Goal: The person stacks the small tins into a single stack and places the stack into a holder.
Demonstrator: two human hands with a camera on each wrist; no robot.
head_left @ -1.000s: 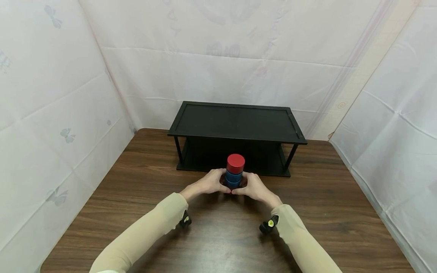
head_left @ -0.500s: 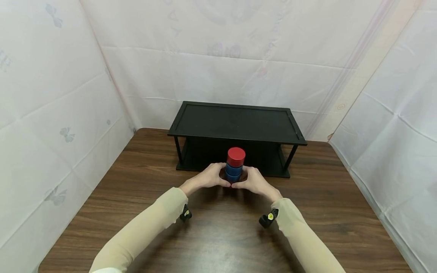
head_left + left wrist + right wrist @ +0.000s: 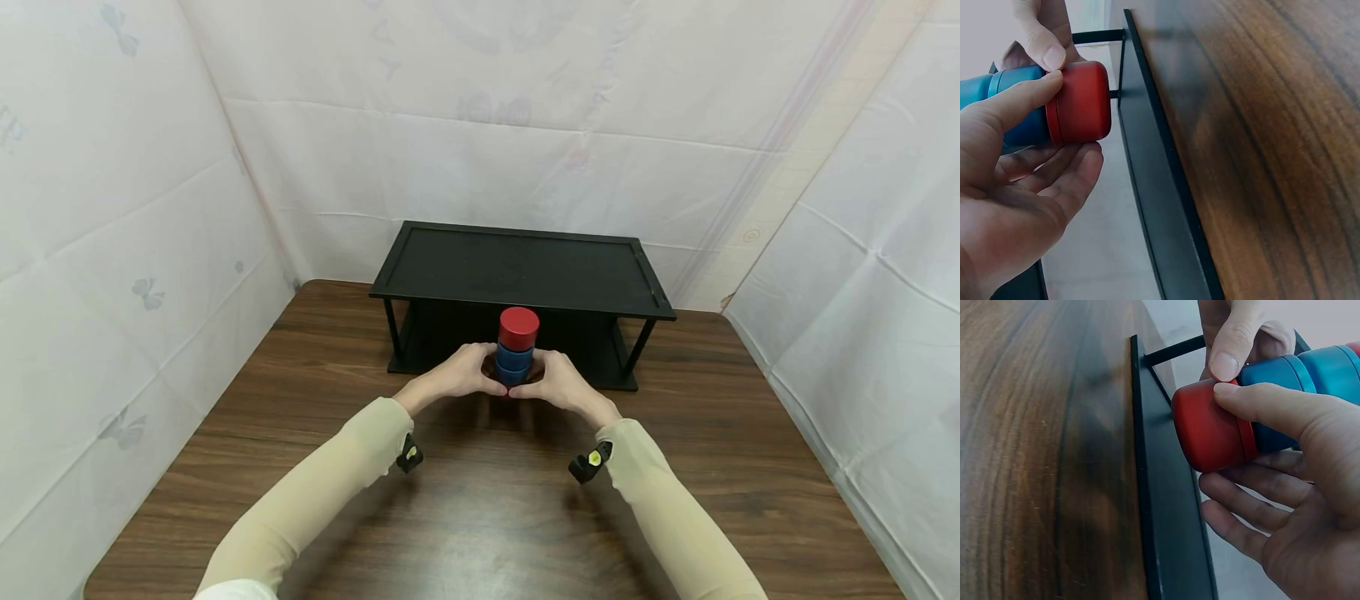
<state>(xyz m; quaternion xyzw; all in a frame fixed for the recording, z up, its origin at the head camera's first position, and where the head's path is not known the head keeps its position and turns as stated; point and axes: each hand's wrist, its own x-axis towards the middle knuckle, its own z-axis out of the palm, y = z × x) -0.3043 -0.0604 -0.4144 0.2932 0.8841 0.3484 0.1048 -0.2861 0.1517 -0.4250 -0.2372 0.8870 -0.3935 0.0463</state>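
A stack of small round tins stands upright between both hands, in front of the black rack. On top is a red tin (image 3: 518, 329), with two blue tins (image 3: 514, 362) below it. A second red tin (image 3: 1085, 103) forms the bottom of the stack. My left hand (image 3: 462, 373) grips the lower stack from the left, thumb at the seam between red and blue. From the right my right hand (image 3: 561, 383) grips it the same way, thumb tips close together. In the right wrist view the bottom red tin (image 3: 1207, 428) hangs above the table level.
The black two-level rack (image 3: 517, 262) stands at the back of the wooden table (image 3: 480, 517). Its lower shelf (image 3: 450, 350) lies just behind the hands, under the upper one. White cloth walls (image 3: 480, 158) enclose the back and both sides.
Both hands have carried the stack of tins up and toward the rack, so the top red tin overlaps the upper shelf's front edge in the head view. The grip looks unchanged.
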